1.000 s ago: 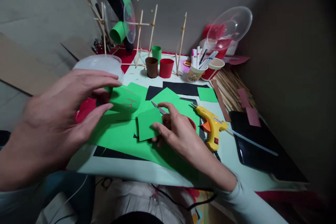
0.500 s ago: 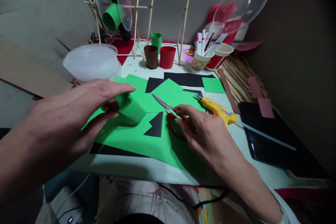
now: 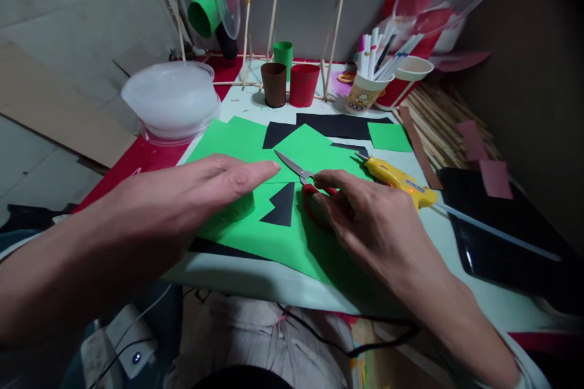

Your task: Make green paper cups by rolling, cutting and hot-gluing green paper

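Note:
My left hand (image 3: 191, 194) is stretched out flat, its thumb side uppermost, over the green paper. Partly hidden beneath it, a curled green paper piece (image 3: 239, 208) rests on the sheet; whether the hand touches it cannot be told. At the red handles of a pair of scissors (image 3: 292, 164), my right hand (image 3: 365, 213) has its thumb and fingers bent around the grips. The blades lie on the green paper sheet (image 3: 269, 249), pointing away to the left. A jagged black paper scrap (image 3: 281, 206) lies between the hands.
Right of the scissors lies a yellow glue gun (image 3: 396, 181), beside a black tablet-like slab (image 3: 493, 237). Behind stand a brown paper cup (image 3: 274, 85), a red one (image 3: 304, 86), a marker cup (image 3: 365, 92) and a stick frame (image 3: 338, 24). Clear plastic lids (image 3: 171, 97) are stacked left.
My left hand has loosened from the curled green paper and straightened over it. My right hand stays at the scissors, which have not shifted on the paper. The view has tilted down slightly.

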Tool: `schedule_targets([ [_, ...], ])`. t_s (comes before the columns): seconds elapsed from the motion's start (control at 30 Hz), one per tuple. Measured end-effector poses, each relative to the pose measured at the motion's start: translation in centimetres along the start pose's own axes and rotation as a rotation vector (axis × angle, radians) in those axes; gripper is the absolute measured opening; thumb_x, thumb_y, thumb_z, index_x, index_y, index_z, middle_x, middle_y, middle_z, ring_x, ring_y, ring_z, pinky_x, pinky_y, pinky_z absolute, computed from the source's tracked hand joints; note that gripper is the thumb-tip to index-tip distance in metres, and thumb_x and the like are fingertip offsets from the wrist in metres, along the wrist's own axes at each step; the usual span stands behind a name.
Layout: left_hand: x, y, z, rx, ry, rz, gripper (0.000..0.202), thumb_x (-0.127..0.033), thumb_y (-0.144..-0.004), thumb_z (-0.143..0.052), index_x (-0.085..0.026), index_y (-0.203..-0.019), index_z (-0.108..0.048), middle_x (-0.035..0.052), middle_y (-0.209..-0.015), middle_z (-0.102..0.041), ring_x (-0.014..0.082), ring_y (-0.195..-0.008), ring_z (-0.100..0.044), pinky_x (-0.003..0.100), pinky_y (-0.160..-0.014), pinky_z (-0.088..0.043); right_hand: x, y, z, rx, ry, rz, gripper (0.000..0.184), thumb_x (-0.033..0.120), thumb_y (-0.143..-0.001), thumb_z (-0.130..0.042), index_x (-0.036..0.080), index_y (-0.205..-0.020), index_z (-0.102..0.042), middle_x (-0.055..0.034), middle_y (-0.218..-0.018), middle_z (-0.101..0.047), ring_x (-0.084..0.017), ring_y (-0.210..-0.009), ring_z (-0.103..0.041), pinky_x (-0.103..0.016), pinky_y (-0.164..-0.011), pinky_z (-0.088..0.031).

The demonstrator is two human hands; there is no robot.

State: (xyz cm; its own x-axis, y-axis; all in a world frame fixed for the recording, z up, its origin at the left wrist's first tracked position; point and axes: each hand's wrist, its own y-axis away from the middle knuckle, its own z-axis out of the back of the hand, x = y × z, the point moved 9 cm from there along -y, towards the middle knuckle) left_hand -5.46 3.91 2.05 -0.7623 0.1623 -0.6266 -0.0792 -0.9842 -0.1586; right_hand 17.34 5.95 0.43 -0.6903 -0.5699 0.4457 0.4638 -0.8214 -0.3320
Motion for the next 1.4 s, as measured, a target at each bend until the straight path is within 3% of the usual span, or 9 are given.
schedule_targets([
  [0.07,-2.5,0.4,-1.5,0.151,-0.054,-0.197,0.061,-0.022,-0.085,-0.051,-0.049,-0.138,-0.064,-0.0127,-0.133,-0.073,0.0199,-0.115,-0.074,0.021,-0.085,-0.062,1.0,-0.3,0.2,-0.010,-0.004,0.054,0.021,0.025,-0.101,-0.053,0.022,-0.113,-0.071,-0.0094,-0.092,-0.080,-0.027,-0.072,-0.075,-0.037,-0.061,-0.052],
  [0.17,-4.3,0.7,-1.8,0.162,-0.021,-0.332,0.057,-0.024,-0.091,-0.050,-0.048,-0.141,-0.062,-0.0112,-0.134,-0.073,0.0189,-0.112,-0.075,0.022,-0.093,-0.060,3.3,-0.8,0.4,-0.039,-0.057,0.187,0.025,0.020,-0.100,-0.055,0.023,-0.120,-0.069,-0.0089,-0.105,-0.079,-0.027,-0.088,-0.075,-0.038,-0.073,-0.058],
  [0.33,-4.5,1.5,-0.3,-0.029,-0.171,-0.482,0.051,-0.029,-0.100,-0.058,-0.039,-0.150,-0.052,-0.0074,-0.140,-0.071,0.0154,-0.126,-0.068,0.027,-0.113,-0.049,6.1,-2.3,-0.8,0.042,-0.135,0.339,0.042,0.016,-0.099,-0.057,0.019,-0.141,-0.058,-0.0125,-0.143,-0.065,-0.030,-0.133,-0.060,-0.047,-0.106,-0.054],
  [0.57,-3.0,2.8,1.8,-0.217,-0.108,-0.432,0.036,-0.033,-0.099,-0.066,-0.034,-0.135,-0.067,-0.0045,-0.130,-0.075,0.0134,-0.125,-0.065,0.023,-0.113,-0.045,7.0,-3.6,-2.4,0.176,-0.187,0.369,0.056,0.015,-0.098,-0.058,0.023,-0.153,-0.047,-0.0132,-0.154,-0.056,-0.026,-0.149,-0.047,-0.052,-0.117,-0.046],
  [0.77,1.4,2.2,1.8,-0.246,-0.023,-0.164,0.042,-0.039,-0.097,-0.065,-0.025,-0.137,-0.063,0.0021,-0.136,-0.069,0.0196,-0.120,-0.065,0.027,-0.108,-0.048,6.6,-3.5,-3.8,0.273,-0.165,0.335,0.009,0.017,-0.101,-0.060,0.018,-0.102,-0.069,-0.0211,-0.148,-0.059,-0.032,-0.145,-0.051,-0.049,-0.107,-0.051],
  [0.9,4.1,1.4,-0.3,-0.096,-0.082,-0.051,0.045,-0.042,-0.100,-0.056,-0.022,-0.140,-0.060,0.0090,-0.135,-0.070,0.0255,-0.109,-0.071,0.037,-0.094,-0.055,4.7,-3.8,-1.7,0.168,-0.189,0.259,0.015,0.021,-0.102,-0.061,0.021,-0.087,-0.064,-0.0083,-0.098,-0.070,-0.025,-0.099,-0.069,-0.033,-0.080,-0.051],
  [1.07,3.7,0.3,-2.8,0.043,-0.165,-0.121,0.056,-0.052,-0.101,-0.048,-0.016,-0.143,-0.059,0.0155,-0.140,-0.068,0.0340,-0.131,-0.061,0.048,-0.108,-0.049,1.2,-3.7,0.3,0.166,-0.291,0.065,0.034,0.038,-0.101,-0.060,0.021,-0.073,-0.053,-0.0022,-0.080,-0.055,-0.017,-0.069,-0.049,-0.031,-0.063,-0.036],
  [1.2,3.0,-0.3,-4.2,0.122,-0.235,-0.094,0.058,-0.054,-0.100,-0.042,-0.016,-0.137,-0.064,0.0168,-0.120,-0.069,0.0367,-0.117,-0.063,0.053,-0.100,-0.050,-1.4,-3.1,1.1,0.139,-0.367,-0.076,0.036,0.049,-0.096,-0.063,0.021,-0.075,-0.056,0.0009,-0.073,-0.049,-0.016,-0.067,-0.044,-0.031,-0.061,-0.033],
  [1.4,3.5,-0.9,-4.3,0.156,-0.313,0.031,0.055,-0.064,-0.093,-0.043,-0.021,-0.113,-0.069,0.0156,-0.110,-0.069,0.0400,-0.104,-0.064,0.052,-0.084,-0.048,-3.6,-2.5,2.0,0.039,-0.492,-0.144,0.028,0.042,-0.091,-0.071,0.019,-0.075,-0.063,0.0019,-0.071,-0.052,-0.014,-0.066,-0.045,-0.030,-0.061,-0.034],
])
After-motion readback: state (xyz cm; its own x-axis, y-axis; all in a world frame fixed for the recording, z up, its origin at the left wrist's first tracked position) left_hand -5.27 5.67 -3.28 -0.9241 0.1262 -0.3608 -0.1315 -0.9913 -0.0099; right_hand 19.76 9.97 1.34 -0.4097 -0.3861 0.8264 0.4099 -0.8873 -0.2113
